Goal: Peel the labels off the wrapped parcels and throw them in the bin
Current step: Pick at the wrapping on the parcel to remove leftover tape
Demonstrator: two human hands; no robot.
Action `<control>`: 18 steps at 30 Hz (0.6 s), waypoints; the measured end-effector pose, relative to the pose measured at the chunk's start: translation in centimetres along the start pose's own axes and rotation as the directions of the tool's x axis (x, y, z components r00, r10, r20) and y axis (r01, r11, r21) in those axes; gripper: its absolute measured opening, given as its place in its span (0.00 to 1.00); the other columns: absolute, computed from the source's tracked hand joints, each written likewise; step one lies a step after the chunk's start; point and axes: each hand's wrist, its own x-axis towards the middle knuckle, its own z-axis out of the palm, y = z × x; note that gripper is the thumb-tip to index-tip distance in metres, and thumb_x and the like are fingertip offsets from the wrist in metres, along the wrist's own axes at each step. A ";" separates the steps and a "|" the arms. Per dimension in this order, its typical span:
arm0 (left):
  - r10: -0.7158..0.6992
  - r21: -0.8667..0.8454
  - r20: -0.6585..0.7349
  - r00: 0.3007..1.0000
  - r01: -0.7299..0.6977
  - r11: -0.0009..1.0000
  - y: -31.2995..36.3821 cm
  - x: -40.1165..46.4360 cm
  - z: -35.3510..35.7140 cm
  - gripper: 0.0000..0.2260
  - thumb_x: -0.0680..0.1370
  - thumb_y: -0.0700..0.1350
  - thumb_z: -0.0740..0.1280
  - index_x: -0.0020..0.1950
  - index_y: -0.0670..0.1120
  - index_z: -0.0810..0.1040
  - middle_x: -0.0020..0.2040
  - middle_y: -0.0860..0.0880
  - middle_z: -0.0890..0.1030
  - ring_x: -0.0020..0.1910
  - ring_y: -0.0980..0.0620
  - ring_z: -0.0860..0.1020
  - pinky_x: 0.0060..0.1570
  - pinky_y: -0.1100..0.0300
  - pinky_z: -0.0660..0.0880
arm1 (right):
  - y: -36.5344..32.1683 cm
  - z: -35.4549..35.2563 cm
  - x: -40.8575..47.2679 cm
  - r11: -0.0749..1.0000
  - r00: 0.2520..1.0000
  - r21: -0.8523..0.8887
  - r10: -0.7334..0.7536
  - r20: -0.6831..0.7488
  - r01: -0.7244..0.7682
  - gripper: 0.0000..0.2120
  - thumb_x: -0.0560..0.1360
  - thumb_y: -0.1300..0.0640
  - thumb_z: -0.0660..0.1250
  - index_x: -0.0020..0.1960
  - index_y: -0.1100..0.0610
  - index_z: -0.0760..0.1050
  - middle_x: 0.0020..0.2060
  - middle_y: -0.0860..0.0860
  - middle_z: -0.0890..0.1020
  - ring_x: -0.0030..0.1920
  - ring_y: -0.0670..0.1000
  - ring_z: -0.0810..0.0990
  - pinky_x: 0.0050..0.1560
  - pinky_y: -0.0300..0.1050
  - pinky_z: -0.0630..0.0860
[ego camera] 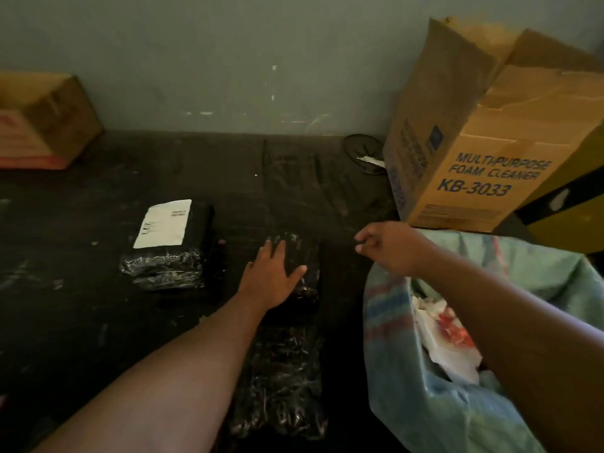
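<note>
Three black wrapped parcels lie on the dark table. The left parcel (170,253) carries a white label (163,223) on its top. My left hand (273,273) rests flat, fingers spread, on the middle parcel (302,259), which shows no label. A third bare parcel (281,384) lies nearer to me, partly under my left forearm. My right hand (389,246) hovers above the table just left of the bin bag (392,371), fingers loosely curled, nothing visible in it. Crumpled white and red label scraps (441,335) sit inside the bag.
A tall cardboard box (474,165) marked "Multipurpose Foam Cleaner" stands at the back right, beside a yellow and black object (562,207). Another cardboard box (45,122) sits at the back left. A dark round object (362,152) lies against the wall.
</note>
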 end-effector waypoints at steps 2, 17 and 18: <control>-0.047 -0.004 0.014 0.999 0.047 0.999 -3.1 0.8 0.0 0.39 0.81 0.68 0.58 0.84 0.49 0.49 0.84 0.43 0.47 0.82 0.41 0.53 0.77 0.40 0.58 | -1.7 2.4 3.0 0.999 0.999 0.030 -0.031 0.008 0.031 0.14 0.77 0.49 0.67 0.60 0.53 0.78 0.50 0.50 0.84 0.54 0.51 0.81 0.56 0.42 0.74; 0.152 -0.032 0.063 0.986 -0.150 0.988 -7.9 9.6 3.6 0.45 0.77 0.73 0.56 0.84 0.51 0.42 0.82 0.52 0.33 0.81 0.51 0.35 0.80 0.43 0.51 | -6.3 13.0 17.6 1.000 0.999 0.000 0.003 -0.032 -0.003 0.12 0.80 0.54 0.60 0.56 0.55 0.81 0.53 0.54 0.80 0.50 0.54 0.80 0.54 0.48 0.77; 0.155 -0.030 0.061 0.986 -0.154 0.988 -8.2 9.7 4.1 0.45 0.77 0.74 0.54 0.84 0.51 0.40 0.82 0.53 0.32 0.81 0.52 0.34 0.80 0.44 0.49 | -6.2 13.3 18.3 1.000 0.999 0.002 0.014 -0.035 -0.014 0.12 0.81 0.55 0.60 0.56 0.55 0.81 0.53 0.54 0.79 0.50 0.54 0.80 0.54 0.48 0.77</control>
